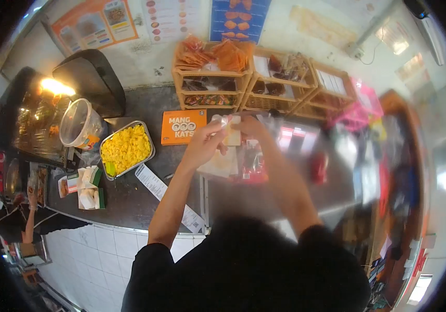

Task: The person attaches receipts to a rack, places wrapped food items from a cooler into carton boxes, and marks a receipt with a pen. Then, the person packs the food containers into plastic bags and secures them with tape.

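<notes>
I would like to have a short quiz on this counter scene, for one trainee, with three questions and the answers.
1. True or false: the left hand is nearer to the orange box than the right hand is.
2. Fill in: in this view, the left forearm partly covers a long, printed ______.
3. Choose: most of the food in the metal tray is A) red; B) yellow; C) brown.

Key: 1. True. 2. Paper slip. 3. B.
</notes>
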Demonstrator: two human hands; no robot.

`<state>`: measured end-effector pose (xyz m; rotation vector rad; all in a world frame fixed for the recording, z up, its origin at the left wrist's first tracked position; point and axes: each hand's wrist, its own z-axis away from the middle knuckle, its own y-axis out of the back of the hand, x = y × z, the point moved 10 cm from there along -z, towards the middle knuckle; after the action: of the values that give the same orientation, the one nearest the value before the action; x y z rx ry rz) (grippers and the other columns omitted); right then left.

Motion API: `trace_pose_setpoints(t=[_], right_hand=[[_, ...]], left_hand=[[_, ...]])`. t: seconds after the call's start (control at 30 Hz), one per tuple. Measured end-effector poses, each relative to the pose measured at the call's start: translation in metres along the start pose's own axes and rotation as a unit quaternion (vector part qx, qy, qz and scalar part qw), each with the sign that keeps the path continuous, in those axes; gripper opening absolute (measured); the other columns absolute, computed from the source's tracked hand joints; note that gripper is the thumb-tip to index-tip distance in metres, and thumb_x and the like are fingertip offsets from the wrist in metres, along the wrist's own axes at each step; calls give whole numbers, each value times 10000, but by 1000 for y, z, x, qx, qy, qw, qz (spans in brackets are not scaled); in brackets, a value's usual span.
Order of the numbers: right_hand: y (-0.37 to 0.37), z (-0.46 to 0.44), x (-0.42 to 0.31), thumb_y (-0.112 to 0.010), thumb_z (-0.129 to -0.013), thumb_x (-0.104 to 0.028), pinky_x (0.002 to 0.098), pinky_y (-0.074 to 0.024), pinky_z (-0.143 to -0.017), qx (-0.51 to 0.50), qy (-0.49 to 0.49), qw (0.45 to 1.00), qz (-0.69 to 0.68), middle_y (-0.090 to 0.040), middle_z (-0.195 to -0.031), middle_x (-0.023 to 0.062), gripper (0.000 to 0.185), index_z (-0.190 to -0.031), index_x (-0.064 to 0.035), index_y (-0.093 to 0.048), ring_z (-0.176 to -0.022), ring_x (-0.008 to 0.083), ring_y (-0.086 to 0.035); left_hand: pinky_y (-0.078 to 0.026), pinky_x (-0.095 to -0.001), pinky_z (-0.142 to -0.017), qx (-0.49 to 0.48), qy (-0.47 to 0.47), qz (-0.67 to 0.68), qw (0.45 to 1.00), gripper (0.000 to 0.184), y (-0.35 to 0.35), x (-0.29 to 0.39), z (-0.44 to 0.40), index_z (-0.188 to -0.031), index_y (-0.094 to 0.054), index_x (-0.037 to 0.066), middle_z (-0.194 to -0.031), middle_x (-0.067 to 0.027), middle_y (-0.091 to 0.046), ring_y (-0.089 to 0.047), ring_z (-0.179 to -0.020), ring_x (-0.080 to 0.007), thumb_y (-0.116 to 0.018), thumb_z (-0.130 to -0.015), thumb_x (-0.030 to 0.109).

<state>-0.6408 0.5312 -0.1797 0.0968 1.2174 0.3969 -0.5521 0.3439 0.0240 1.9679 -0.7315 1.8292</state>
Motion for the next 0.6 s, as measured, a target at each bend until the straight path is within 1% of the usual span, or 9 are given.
trace_pose_setpoints(t=[0.07,0.23,0.3,0.37,0.47,0.5,0.53,0.57,0.6], right_hand=[[-11,-10,3,-624,-897,-291,336,-558,-699,-43,4,998,-37,-649,-1110,203,404,-1222,-54,-597,-928,208,-683],[-16,-18,7,-628,-892,-298,323,-556,-638,73,62,986,137,-677,-974,189,397,-1175,-20,-607,-832,186,-691],[-27,39,-39,-654,-869,-311,340,-545,-556,44,-79,980,178,-689,-758,148,384,-1083,8,-636,-658,197,-683],[-26,49,-46,-613,-889,-330,398,-506,-724,48,-61,961,265,-673,-918,176,394,-1154,-38,-622,-811,287,-653],[-25,110,-95,-551,-919,-358,485,-448,-977,117,72,941,308,-649,-1158,217,428,-1262,-107,-601,-1040,423,-607],[-29,145,-119,-555,-931,-316,425,-426,-1007,117,192,931,289,-661,-1151,193,390,-1247,-95,-618,-1085,373,-608],[-36,186,-144,-544,-927,-141,337,-471,-941,142,217,925,277,-680,-1176,128,358,-1258,-18,-607,-1056,227,-647],[-41,219,-151,-532,-939,-119,322,-458,-947,131,136,974,124,-672,-1177,111,328,-1229,5,-620,-1070,202,-622],[-21,249,-119,-539,-942,-113,313,-462,-927,215,175,938,208,-675,-1144,83,281,-1157,36,-641,-1048,198,-619]], left_hand=[[-507,-243,-565,-3,-10,0,1000,326,-5,-3,1,-1268,-561,-48,-1413,-118,-513,-617,-618,-117,-514,-998,130],[-514,-256,-619,7,-16,-16,1000,258,-2,-6,-3,-1140,-602,-45,-1308,-106,-590,-628,-684,-109,-522,-999,154],[-519,-304,-701,60,23,-46,997,258,11,-17,2,-967,-679,21,-828,-30,-677,-640,-749,-128,-543,-982,241],[-520,-309,-703,91,-61,-130,985,260,11,-2,8,-1001,-688,34,-811,-46,-678,-643,-741,-146,-571,-964,264],[-457,-387,-977,204,-102,-215,950,327,11,21,47,-1143,-646,7,-1246,-201,-626,-611,-1132,-313,-612,-923,247],[-449,-388,-990,270,-140,-232,924,306,18,22,72,-1161,-642,21,-1225,-187,-636,-611,-1127,-316,-608,-926,213],[-449,-388,-990,295,-122,-236,918,306,26,13,98,-1161,-642,21,-1225,-187,-636,-611,-1127,-316,-608,-926,213],[-447,-387,-993,325,-85,-197,921,305,36,-1,124,-1172,-635,22,-1215,-181,-634,-612,-1117,-316,-605,-925,197],[-445,-386,-996,350,-51,-155,922,305,48,-16,146,-1184,-627,22,-1204,-174,-633,-614,-1106,-317,-602,-924,180]])
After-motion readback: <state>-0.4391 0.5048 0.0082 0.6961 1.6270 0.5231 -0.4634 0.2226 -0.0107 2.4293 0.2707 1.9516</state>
